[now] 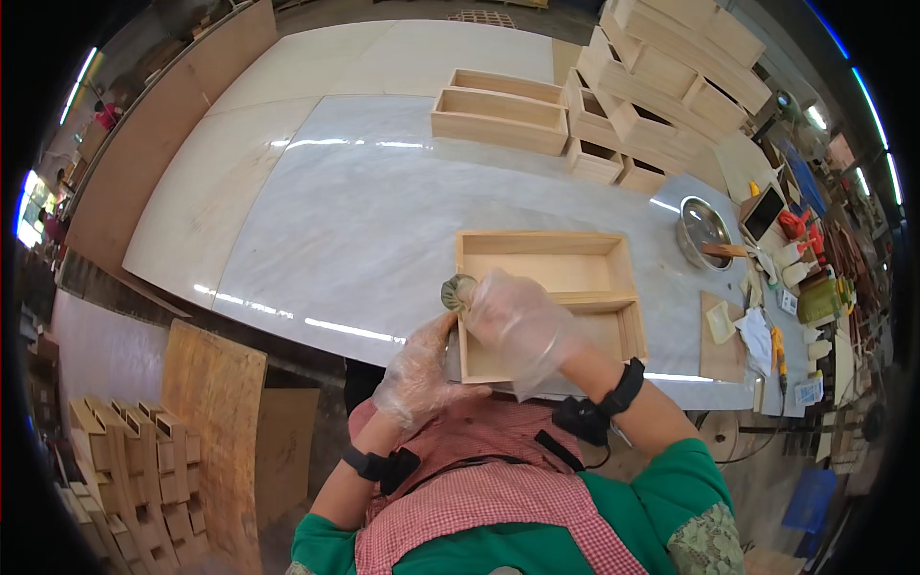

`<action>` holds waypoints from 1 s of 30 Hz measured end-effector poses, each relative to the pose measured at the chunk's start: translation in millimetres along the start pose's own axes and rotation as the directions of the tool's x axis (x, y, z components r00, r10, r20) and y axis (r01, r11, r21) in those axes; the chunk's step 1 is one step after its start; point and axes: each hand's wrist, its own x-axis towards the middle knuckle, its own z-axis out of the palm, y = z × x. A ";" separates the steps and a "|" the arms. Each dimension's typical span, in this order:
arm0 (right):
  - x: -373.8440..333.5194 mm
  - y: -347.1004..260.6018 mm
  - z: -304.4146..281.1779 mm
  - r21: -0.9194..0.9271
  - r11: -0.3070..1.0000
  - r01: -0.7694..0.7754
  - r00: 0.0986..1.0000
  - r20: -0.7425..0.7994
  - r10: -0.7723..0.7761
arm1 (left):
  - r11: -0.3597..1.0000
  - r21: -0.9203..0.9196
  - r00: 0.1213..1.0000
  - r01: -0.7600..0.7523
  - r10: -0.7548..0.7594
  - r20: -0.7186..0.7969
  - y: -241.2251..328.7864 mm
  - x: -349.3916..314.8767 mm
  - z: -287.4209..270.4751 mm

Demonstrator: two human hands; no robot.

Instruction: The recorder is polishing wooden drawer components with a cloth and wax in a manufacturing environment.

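A pale wooden box (537, 241) with a divider (575, 299) lies open side up near the table's front edge. My right hand (517, 316), in a clear plastic glove, is closed around a wadded greenish cloth (454, 293) at the box's left wall. My left hand (422, 369), gloved the same way, is at the box's near left corner, with its fingers up along the outside of the wall and its thumb toward the near side. My right hand and forearm cover part of the near compartment.
Wooden boxes (498, 120) stand at the back, beside a tall stack of boxes (661, 77). On the right are a metal bowl (704, 218) with a wooden-handled brush, a phone (764, 213), a white cloth (755, 340) and an orange-handled tool (778, 353). More boxes (144, 460) are piled at lower left.
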 end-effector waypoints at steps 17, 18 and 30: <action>-110.4 -29.7 -21.7 -0.042 0.992 0.122 0.992 0.041 -0.121 | 0.991 -0.134 0.998 0.027 -0.035 -0.055 -0.1 2.8 11.0; -119.8 -24.6 -27.4 -0.118 0.992 0.049 0.997 0.068 -0.041 | 0.991 -0.133 0.998 0.026 -0.034 -0.053 -3.3 1.4 12.6; -233.5 55.0 -67.1 -0.128 0.823 -0.554 0.826 -0.213 0.522 | 0.997 -0.076 0.998 0.001 -0.006 -0.065 -6.3 -3.7 14.3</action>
